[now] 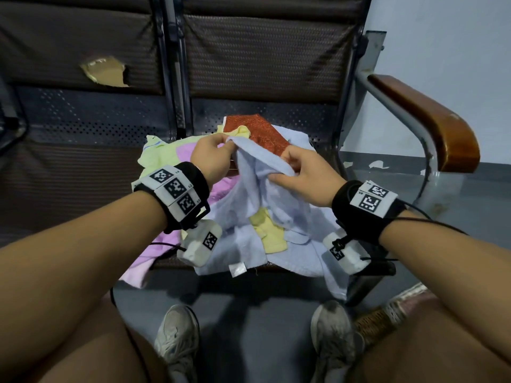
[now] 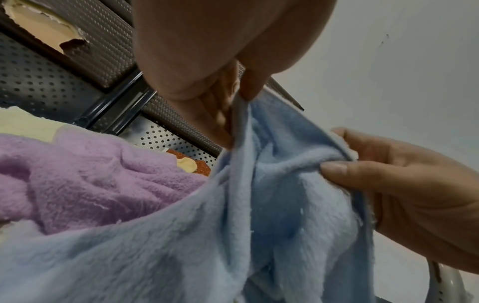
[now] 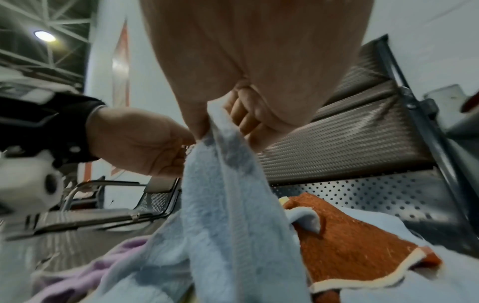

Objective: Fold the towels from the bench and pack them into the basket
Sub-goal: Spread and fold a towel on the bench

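Here the blue towel [image 1: 249,205] hangs between the two hands, its lower part draped over the front of the counter [image 1: 83,128]. The left hand [image 1: 211,158] pinches its upper edge; the right hand [image 1: 301,178] pinches a fold beside it. Behind lie purple [image 1: 221,189], yellow [image 1: 268,230] and orange towels [image 1: 262,134].

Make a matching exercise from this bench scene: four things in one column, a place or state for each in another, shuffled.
Things:
1. blue towel
2. orange-red towel
3. purple towel
4. backrest pad

Places or states:
A. torn open, pale filling showing
B. pinched by left hand and right hand
C. farthest back in the pile
D. under the left wrist

Pairs: 1-B, 2-C, 3-D, 4-A
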The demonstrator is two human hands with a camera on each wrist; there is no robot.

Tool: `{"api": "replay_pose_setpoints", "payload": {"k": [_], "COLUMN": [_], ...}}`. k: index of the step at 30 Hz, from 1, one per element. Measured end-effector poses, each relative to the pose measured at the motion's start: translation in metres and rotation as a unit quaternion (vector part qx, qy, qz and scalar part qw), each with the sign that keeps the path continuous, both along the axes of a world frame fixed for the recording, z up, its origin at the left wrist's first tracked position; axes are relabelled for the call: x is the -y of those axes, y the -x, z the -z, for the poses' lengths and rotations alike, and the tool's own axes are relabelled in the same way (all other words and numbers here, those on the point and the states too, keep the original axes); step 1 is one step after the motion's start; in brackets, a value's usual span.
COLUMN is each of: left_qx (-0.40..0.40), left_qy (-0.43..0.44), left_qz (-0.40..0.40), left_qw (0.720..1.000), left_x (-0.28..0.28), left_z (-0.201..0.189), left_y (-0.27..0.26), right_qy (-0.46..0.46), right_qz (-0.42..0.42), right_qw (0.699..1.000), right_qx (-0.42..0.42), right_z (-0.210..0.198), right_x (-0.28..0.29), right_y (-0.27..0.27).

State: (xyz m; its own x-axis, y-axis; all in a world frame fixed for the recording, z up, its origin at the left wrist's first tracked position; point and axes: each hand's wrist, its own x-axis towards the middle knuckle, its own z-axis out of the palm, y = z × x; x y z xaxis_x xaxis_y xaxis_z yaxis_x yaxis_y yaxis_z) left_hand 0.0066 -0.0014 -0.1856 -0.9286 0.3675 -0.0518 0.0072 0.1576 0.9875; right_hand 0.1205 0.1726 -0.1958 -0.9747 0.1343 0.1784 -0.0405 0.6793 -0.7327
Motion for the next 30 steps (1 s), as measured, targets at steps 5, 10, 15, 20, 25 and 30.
{"api": "replay_pose_setpoints", "payload": {"k": [5, 10, 15, 20, 25, 30], "left_qx": [-0.032, -0.018, -0.124, -0.08, -0.098, -0.034], "left_qy": [0.052, 0.011, 0.008, -0.082, -0.082, -0.026], "left_qz": [-0.045, -0.021, 0.015, 0.014, -0.063, -0.137], "left_qw": [0.997, 1.0, 0.992, 0.993, 0.99, 0.99], "left_x": [0.004, 0.001, -0.007, -0.011, -0.001, 0.012], "left_z": [-0.006, -0.012, -0.015, -0.023, -0.023, -0.009], "left_y": [0.006, -0.002, -0.014, -0.02, -0.006, 0.015], "right_qy": [-0.109, -0.227, -0.226, -0.065, -0.15, -0.163], "right_qz": [-0.102, -0.088, 0.008, -0.074, -0.074, 0.101], "right_qw": [0.988, 0.958, 0.968, 0.985, 0.969, 0.98], "right_qx": [-0.03, 0.152, 0.111, 0.14, 0.182, 0.055], "right_z": [-0.001, -0.001, -0.005, 0.009, 0.014, -0.008], "right_x": [0.011, 0.011, 0.016, 0.043, 0.044, 0.007], "right_y": [-0.009, -0.006, 0.003, 0.005, 0.011, 0.014]}}
